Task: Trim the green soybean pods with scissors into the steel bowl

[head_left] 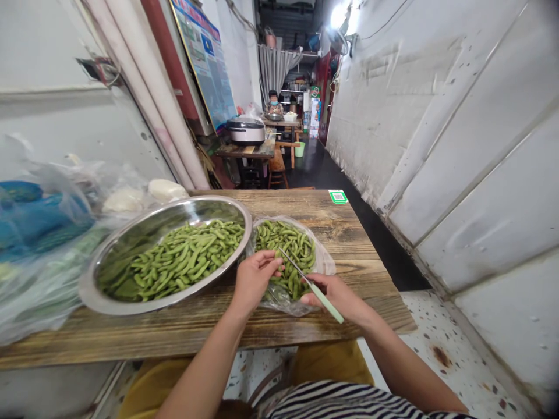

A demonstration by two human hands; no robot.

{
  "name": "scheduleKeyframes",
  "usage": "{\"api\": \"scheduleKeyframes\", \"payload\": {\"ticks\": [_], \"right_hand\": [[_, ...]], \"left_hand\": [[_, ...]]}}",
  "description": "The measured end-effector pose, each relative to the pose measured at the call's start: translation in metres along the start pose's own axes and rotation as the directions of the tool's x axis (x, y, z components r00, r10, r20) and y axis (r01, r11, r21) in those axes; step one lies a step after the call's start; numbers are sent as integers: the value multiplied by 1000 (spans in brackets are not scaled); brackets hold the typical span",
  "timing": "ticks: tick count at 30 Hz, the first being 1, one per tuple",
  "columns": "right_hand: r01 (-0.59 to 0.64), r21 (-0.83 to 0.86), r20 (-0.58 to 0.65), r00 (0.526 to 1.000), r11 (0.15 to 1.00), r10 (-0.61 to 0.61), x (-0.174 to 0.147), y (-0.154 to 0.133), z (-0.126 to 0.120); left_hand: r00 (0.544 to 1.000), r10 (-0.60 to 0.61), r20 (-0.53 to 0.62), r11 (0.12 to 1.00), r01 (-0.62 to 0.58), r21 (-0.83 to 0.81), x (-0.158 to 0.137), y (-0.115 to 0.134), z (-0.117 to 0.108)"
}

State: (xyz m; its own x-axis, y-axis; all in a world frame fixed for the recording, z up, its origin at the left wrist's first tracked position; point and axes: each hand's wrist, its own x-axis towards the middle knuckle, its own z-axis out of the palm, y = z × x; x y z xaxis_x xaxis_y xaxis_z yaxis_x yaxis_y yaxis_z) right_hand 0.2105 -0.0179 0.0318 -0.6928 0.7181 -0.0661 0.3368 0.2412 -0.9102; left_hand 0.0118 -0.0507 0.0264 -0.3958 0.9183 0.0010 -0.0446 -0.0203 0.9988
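Note:
My left hand (pixel 257 278) is closed in a pinch over the bag of pods, with the end of a green edamame pod (pixel 278 254) showing at its fingertips. In my right hand (pixel 334 295) is a small knife (pixel 324 302) with a pale green handle; its thin blade points up and left, and the tip is close to the pinched pod. Beneath both hands lies an open clear plastic bag (pixel 325 261) full of edamame pods (pixel 299 235). Left of it stands a wide steel basin (pixel 94 285), tilted in view, holding many more pods (pixel 187 256).
Everything rests on a wooden table (pixel 349 233) with a green code sticker (pixel 338 196) near its far right corner. Plastic bags (pixel 43 233) crowd the left end. Farther back, a white-and-black cooker (pixel 246 131) sits on another table. A white wall (pixel 437 116) runs along the right.

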Motion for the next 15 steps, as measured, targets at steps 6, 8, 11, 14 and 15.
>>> {"api": "scheduleKeyframes", "payload": {"ticks": [6,8,11,14,15], "right_hand": [[-10,38,14,1000,999,9,-2,-1,-2],[-13,35,14,1000,999,13,-2,-2,-1],[-5,20,13,1000,1000,4,-2,-4,0],[-2,-23,5,1000,1000,2,-1,-2,3],[-7,-40,4,1000,999,7,-1,-1,5]], "left_hand": [[1000,-11,-25,997,13,69,-2,1,-1],[1000,-7,-25,996,9,92,-4,4,0],[1000,4,-25,992,-1,127,-6,6,0],[1000,11,-20,987,-8,160,-7,5,0],[1000,9,-21,985,-5,170,-7,5,0]]}}
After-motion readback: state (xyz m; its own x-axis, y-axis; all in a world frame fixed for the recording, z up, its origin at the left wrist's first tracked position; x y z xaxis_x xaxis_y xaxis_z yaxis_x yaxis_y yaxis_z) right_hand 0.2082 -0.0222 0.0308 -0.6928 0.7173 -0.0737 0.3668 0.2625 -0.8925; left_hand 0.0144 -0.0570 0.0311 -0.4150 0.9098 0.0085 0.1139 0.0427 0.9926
